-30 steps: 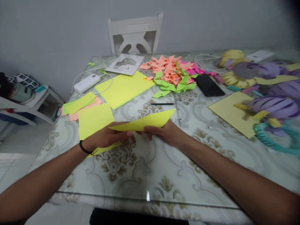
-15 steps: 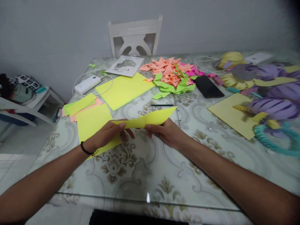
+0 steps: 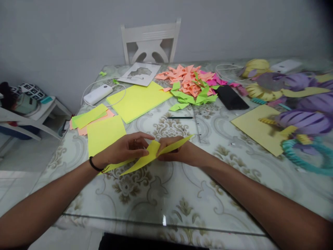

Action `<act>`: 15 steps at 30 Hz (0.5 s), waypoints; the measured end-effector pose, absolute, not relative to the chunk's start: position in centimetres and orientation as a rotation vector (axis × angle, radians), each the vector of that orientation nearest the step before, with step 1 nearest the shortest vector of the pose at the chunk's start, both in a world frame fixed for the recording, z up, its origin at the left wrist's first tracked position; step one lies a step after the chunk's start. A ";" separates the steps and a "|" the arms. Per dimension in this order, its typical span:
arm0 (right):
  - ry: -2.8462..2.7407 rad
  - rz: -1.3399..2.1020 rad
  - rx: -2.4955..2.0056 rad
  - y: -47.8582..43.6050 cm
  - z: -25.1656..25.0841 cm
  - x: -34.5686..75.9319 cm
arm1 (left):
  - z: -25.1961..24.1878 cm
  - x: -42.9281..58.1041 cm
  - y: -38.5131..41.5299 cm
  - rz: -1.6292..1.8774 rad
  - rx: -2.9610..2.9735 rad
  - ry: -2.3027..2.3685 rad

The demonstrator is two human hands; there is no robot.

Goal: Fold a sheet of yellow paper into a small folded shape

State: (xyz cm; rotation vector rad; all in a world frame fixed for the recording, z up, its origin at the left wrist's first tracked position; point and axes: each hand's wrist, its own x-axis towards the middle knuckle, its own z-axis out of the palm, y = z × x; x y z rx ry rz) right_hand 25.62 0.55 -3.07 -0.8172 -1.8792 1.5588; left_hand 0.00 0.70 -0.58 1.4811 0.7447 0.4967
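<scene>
Above the near half of the table, both my hands are on a piece of yellow paper (image 3: 142, 161). Between thumb and fingers my left hand (image 3: 123, 149) pinches its left part, which slants down toward me. Closed on the right part is my right hand (image 3: 182, 152), where the paper points up to the right. The two parts meet at an angle near my right fingertips; whether it is creased or torn there I cannot tell. Partly under my left hand lies a yellow sheet (image 3: 105, 133) on the table. A dark thin pen-like stick (image 3: 180, 117) and a clear ruler (image 3: 197, 128) lie beyond my hands.
Folded orange and green paper pieces (image 3: 188, 81) are heaped at the back, beside a black phone (image 3: 232, 97). Left are a yellow paper stack (image 3: 137, 100), paper strips (image 3: 91, 116) and a white power bank (image 3: 98, 93). Purple paper ornaments (image 3: 303, 119) crowd the right.
The yellow paper, earlier one long strip stretched between my hands, is now angled in the middle. My hands have come together, the left moving right and its part tipping down.
</scene>
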 end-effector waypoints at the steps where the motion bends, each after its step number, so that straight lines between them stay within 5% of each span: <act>1: -1.892 1.545 -0.800 0.5 -3.1 25.6 | -0.6 0.0 0.7 0.483 1.504 0.745; 15: -1.893 1.532 -0.669 0.4 -3.1 25.9 | -0.9 -0.1 1.0 0.737 1.377 0.794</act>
